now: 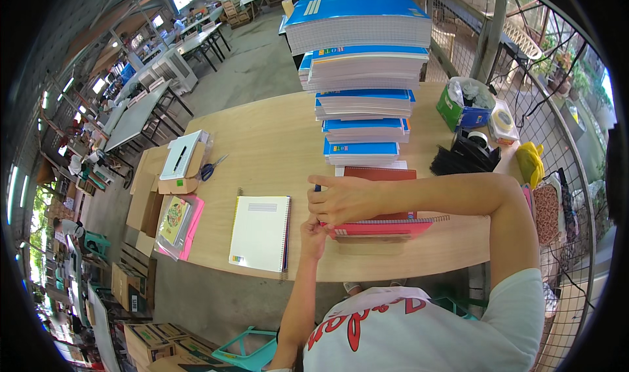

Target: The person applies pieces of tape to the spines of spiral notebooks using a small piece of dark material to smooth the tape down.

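A red spiral notebook (386,228) is tilted up at the table's near side, its wire coil along the upper edge. My left hand (313,240) is closed on its left end, fingers pinched at the corner by the coil. My right hand (344,197) reaches across above the notebook, fingers curled close to the left fingertips. A small dark blue end pokes out by the right hand's fingers; the rest of that thing is hidden. Behind, a dark red notebook (380,174) lies partly under my right forearm. To the left a white-covered spiral notebook (259,233) lies flat.
Tall stacks of blue-covered books (360,21) rise at the far side. Scissors (211,169) and a box with a white pad (182,156) lie left. A green-blue box (466,103), black strips (465,156) and a yellow cloth (529,161) sit right, beside a wire fence (563,169).
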{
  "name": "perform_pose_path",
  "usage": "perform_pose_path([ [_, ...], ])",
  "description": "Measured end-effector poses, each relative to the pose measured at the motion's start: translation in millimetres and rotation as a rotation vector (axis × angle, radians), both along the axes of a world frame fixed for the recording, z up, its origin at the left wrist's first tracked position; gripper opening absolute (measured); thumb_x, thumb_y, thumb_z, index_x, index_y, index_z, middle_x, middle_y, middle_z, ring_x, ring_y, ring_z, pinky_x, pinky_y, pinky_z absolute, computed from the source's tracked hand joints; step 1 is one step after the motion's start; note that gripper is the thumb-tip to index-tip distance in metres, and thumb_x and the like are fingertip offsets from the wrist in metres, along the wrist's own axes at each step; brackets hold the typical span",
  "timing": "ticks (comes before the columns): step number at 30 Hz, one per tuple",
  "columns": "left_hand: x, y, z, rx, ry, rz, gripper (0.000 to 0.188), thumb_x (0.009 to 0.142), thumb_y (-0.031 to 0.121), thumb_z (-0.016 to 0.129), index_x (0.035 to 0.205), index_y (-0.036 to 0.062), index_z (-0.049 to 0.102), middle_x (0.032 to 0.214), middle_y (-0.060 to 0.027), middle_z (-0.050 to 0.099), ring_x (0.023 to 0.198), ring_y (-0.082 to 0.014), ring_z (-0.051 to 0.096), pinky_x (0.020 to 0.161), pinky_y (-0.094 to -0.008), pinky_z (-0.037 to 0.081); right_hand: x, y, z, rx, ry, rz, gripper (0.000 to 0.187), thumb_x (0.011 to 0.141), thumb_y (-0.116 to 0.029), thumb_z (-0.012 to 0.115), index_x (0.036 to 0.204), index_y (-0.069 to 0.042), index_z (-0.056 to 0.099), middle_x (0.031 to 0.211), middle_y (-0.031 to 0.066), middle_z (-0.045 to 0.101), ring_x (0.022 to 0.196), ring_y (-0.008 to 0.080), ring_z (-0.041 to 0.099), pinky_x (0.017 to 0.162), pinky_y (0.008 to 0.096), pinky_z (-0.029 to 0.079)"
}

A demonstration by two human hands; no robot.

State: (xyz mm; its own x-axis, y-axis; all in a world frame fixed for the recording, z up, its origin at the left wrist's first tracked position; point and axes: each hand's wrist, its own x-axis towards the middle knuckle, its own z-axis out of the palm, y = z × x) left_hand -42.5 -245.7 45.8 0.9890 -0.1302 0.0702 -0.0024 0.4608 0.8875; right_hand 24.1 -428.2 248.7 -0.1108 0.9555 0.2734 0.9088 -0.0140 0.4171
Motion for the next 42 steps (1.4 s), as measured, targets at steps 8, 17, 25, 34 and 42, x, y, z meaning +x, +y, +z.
perform_pose_path([
  [8,2.4,-3.0,0.6,-0.035,-0.003,0.035,0.026,0.084,0.002,0.075,0.109,-0.0006,0.068,0.108,-0.0029,0.065,0.100,-0.0093,0.059,0.089,-0.0279,0.048,0.7,2.4,-7.4,0.029,-0.076,0.034,0.007,0.078,-0.020,0.065,0.075,-0.014,0.067,0.089,0.0012,0.062,0.097,0.0207,0.058,0.101,0.0434,0.041],
  [17,1.4,-12.1,5.7,0.078,-0.199,0.215,0.013,0.083,0.000,0.076,0.094,-0.0012,0.069,0.130,-0.0063,0.049,0.106,-0.0110,0.054,0.090,-0.0291,0.047,-14.2,-16.6,-20.9,-0.152,0.903,-0.799,0.032,0.077,-0.040,0.075,0.090,-0.011,0.073,0.090,0.0047,0.063,0.090,0.0254,0.061,0.075,0.0414,0.049],
  [25,-26.9,-54.7,108.9,1.446,-0.754,0.678,0.038,0.087,0.020,0.074,0.123,0.0160,0.063,0.128,-0.0101,0.052,0.104,-0.0193,0.058,0.090,-0.0417,0.049,-24.9,-81.5,21.7,0.411,0.417,-0.631,0.040,0.075,-0.035,0.079,0.105,-0.009,0.072,0.104,0.0116,0.068,0.093,0.0312,0.066,0.080,0.0411,0.052],
  [34,15.7,-21.6,114.8,1.503,-0.860,0.253,0.048,0.080,0.013,0.066,0.127,0.0235,0.064,0.098,-0.0005,0.063,0.078,-0.0213,0.063,0.068,-0.0407,0.050,-49.9,-187.0,-60.9,1.086,0.768,-1.094,0.036,0.073,-0.017,0.082,0.104,-0.002,0.070,0.095,0.0143,0.067,0.087,0.0325,0.067,0.077,0.0368,0.053],
  [42,25.9,232.5,67.8,1.257,-0.217,0.859,0.029,0.100,0.014,0.051,0.123,0.0069,0.067,0.109,-0.0186,0.068,0.099,-0.0319,0.065,0.088,-0.0412,0.050,-141.4,-236.4,-246.2,0.800,0.710,-1.609,0.037,0.074,-0.017,0.080,0.108,-0.006,0.070,0.112,0.0148,0.065,0.105,0.0337,0.060,0.092,0.0420,0.047],
])
